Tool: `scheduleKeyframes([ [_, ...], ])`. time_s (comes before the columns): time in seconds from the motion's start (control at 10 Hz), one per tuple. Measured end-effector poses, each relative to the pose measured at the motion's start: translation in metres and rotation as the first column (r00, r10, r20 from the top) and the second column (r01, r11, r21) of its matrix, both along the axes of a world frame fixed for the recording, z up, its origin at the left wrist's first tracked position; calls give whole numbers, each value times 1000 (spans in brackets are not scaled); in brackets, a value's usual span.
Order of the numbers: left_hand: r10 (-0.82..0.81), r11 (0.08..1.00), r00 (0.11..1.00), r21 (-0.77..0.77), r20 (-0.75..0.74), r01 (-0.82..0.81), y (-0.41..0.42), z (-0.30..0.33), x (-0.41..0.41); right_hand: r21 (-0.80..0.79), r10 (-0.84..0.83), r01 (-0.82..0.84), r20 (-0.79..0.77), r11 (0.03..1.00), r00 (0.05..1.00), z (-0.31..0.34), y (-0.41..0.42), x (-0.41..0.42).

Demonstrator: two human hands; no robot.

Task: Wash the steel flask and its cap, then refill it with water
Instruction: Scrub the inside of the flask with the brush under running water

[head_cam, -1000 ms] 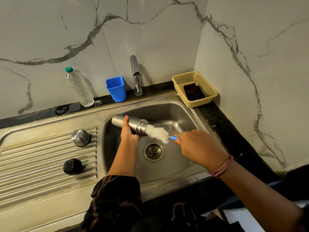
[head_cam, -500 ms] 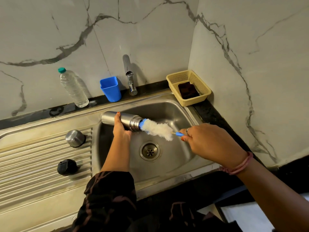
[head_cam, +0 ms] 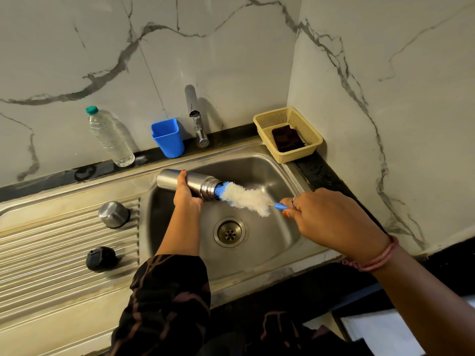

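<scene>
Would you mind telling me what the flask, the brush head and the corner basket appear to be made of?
Flask: brushed steel, judging by its grey metallic sheen and reflections. Brush head: soft white fibres, probably synthetic or cotton, fluffy and ragged, with a blue tip at the flask's mouth. Basket: likely cream plastic, matte, with moulded mesh walls.

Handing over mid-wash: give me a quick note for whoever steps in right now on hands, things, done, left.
Left hand grips the flask, held on its side over the sink, mouth to the right.
Right hand grips the brush handle; only the blue tip sits in the flask mouth, white bristles outside.
Steel cap and black lid lie on the drainboard, apart from each other.
Tap shows no water running.
Done: flask opened, brushing begun.
Left: finish scrubbing, rinse, wash the cap, refill, close.
</scene>
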State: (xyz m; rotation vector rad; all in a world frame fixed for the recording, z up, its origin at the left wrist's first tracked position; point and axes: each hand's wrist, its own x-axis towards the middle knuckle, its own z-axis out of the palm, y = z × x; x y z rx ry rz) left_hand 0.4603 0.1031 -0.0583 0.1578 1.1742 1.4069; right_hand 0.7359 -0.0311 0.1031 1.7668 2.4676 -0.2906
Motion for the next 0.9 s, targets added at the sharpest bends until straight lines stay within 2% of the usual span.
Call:
scheduleKeyframes([
  [0.3, 27, 1000, 999, -9, -29, -28, 8, -4, -4, -14, -26, 26, -14, 1000, 1000, 2, 4, 2],
  [0.9, 34, 999, 997, -15, 62, -33, 12, -5, 8, 25, 5, -6, 59, 1000, 998, 17, 6, 10],
])
